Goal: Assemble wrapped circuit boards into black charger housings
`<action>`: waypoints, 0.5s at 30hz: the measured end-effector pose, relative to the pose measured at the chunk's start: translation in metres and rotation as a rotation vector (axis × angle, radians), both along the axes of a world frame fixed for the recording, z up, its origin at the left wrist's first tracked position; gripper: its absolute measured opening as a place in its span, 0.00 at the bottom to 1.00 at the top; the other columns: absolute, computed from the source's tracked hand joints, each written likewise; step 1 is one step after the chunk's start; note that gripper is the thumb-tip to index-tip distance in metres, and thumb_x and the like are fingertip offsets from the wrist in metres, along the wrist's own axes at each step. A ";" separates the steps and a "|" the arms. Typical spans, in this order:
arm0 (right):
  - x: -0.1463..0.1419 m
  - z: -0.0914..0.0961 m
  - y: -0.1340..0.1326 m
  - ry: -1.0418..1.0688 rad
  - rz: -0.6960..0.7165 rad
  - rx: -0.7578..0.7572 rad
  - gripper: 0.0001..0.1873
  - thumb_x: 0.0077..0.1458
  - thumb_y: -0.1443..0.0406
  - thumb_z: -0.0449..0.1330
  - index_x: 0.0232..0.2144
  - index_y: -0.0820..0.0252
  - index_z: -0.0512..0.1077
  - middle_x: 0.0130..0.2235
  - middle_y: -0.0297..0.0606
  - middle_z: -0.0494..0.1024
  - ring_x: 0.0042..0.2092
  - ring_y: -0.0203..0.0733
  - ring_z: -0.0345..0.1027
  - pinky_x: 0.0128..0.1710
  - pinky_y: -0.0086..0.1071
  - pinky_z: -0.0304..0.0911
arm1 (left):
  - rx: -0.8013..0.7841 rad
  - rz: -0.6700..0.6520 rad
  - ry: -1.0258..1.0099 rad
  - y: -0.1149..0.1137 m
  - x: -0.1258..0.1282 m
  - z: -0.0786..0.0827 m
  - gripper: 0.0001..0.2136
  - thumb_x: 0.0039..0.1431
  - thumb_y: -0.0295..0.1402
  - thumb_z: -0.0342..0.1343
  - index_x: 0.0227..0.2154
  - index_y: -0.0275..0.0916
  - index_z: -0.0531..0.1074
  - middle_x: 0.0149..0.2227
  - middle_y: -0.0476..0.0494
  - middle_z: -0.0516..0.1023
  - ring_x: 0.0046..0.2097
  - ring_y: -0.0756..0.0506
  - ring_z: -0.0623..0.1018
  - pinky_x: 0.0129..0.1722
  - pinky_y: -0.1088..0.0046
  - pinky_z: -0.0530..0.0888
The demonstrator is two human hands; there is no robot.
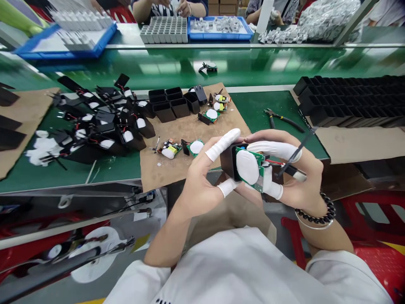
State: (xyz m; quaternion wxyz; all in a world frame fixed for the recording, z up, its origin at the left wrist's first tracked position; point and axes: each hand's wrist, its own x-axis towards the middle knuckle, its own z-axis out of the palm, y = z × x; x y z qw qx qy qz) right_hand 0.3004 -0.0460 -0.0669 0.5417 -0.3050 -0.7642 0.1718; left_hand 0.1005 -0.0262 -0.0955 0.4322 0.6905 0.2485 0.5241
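Note:
My left hand (198, 183) is closed around a small black plastic housing (227, 162), with white finger cots on thumb and forefinger. At its open side, my right hand (303, 173) pinches a green circuit board (260, 159), also with white finger cots. A round white pad (247, 167) covers much of the board. The board's edge lies at or partly inside the housing; how deep is hidden. Red and black wires run from the board toward a black piece (292, 171) under my right fingers. A thin dark rod (299, 150) crosses that hand; its kind is unclear.
A brown cardboard sheet (183, 164) carries several boards and black housings (164, 110). Wired black units (107, 126) are heaped at left. Pliers (283, 118) lie right of centre, near rows of housings (344, 101). Beyond the green conveyor (152, 63), people work beside blue trays (218, 37).

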 end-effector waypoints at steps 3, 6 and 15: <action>0.000 0.000 0.000 -0.013 -0.018 -0.040 0.20 0.55 0.63 0.72 0.51 0.50 0.78 0.54 0.41 0.81 0.54 0.54 0.79 0.55 0.48 0.77 | -0.001 0.000 0.000 0.000 0.000 -0.001 0.32 0.56 0.33 0.71 0.64 0.46 0.72 0.61 0.40 0.77 0.66 0.33 0.74 0.68 0.54 0.71; -0.001 0.001 -0.002 -0.014 -0.040 -0.101 0.19 0.56 0.58 0.72 0.49 0.51 0.79 0.54 0.42 0.82 0.54 0.55 0.79 0.55 0.49 0.77 | 0.019 -0.006 0.000 0.001 0.000 -0.001 0.32 0.57 0.34 0.70 0.65 0.46 0.71 0.61 0.40 0.76 0.65 0.34 0.74 0.68 0.55 0.71; -0.005 0.004 -0.002 -0.023 -0.071 -0.138 0.16 0.57 0.55 0.71 0.45 0.53 0.81 0.51 0.44 0.83 0.53 0.55 0.79 0.55 0.49 0.76 | 0.045 -0.011 0.018 0.001 -0.001 -0.001 0.31 0.58 0.34 0.69 0.65 0.46 0.71 0.62 0.40 0.76 0.66 0.34 0.74 0.69 0.55 0.71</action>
